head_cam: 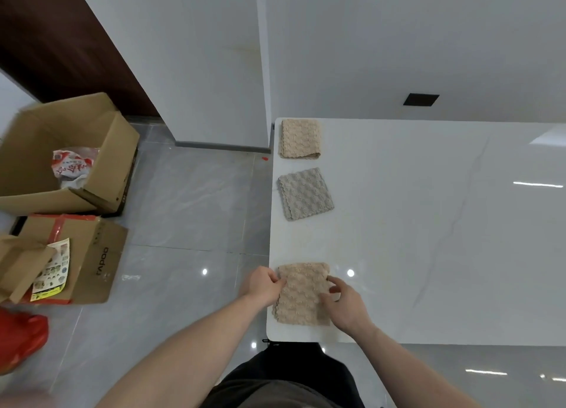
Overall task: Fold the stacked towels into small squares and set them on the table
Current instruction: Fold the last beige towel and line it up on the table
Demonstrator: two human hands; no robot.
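A beige textured towel (301,296) lies folded into a rectangle at the near left corner of the white table (428,224). My left hand (265,285) pinches its left edge near the far corner. My right hand (344,305) rests on its right side, fingers curled on the edge. Farther along the table's left edge lie two folded squares: a grey towel (304,193) in the middle and a second beige towel (300,138) at the far corner.
On the grey tiled floor to the left stand an open cardboard box (67,153) with a plastic bag inside, and a second box (73,260) with red tape. A red bag (21,337) lies nearer. A white wall (398,55) backs the table.
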